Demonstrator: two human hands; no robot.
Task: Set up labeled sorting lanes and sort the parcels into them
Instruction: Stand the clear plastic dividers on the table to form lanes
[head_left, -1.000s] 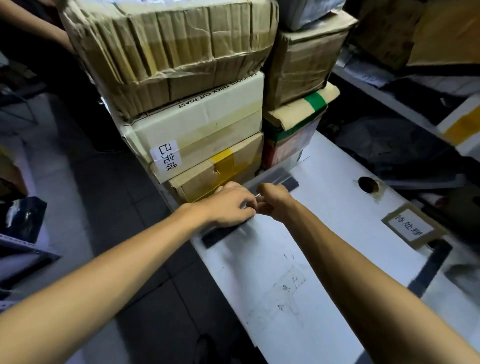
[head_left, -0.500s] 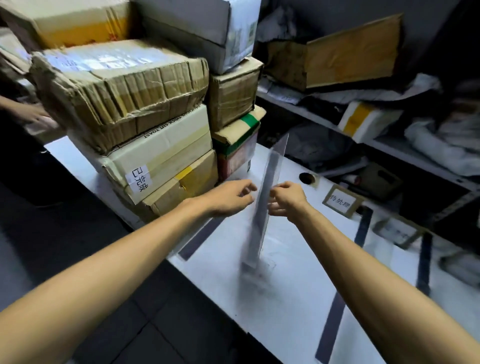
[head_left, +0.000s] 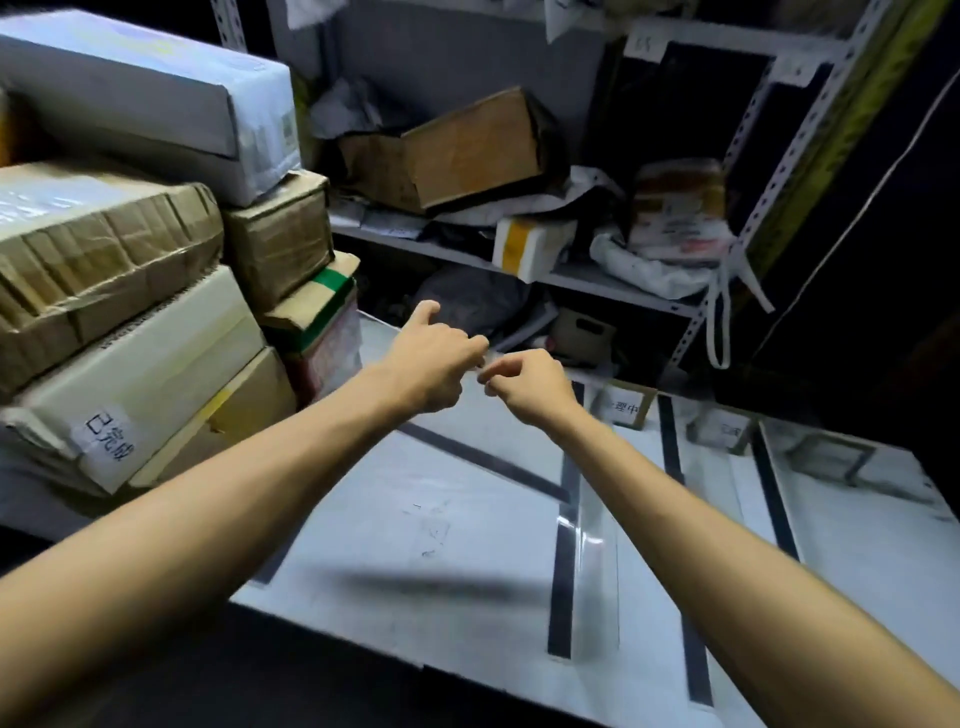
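My left hand (head_left: 434, 358) and my right hand (head_left: 527, 387) are raised above the white table (head_left: 395, 525), fingertips almost meeting. Both pinch the top end of a long clear strip (head_left: 597, 566), which hangs down toward the table and is hard to make out. Dark tape lines (head_left: 675, 457) divide the table into lanes; one line (head_left: 483, 462) runs diagonally. Small label cards (head_left: 626, 408) stand at the lanes' far ends. Stacked cardboard parcels (head_left: 135, 332) fill the table's left end, one with a handwritten white label (head_left: 111, 441).
A metal shelf (head_left: 587, 278) behind the table holds an open brown box (head_left: 457, 150), a white parcel with a yellow band (head_left: 530, 249) and plastic bags. A small clear stand (head_left: 831, 457) sits at the far right. The table's near edge drops to a dark floor.
My hands have lifted from the table beside the parcel stack and moved right, taking the strip with them. The view has swung up and right, bringing more lanes and the shelf into sight.
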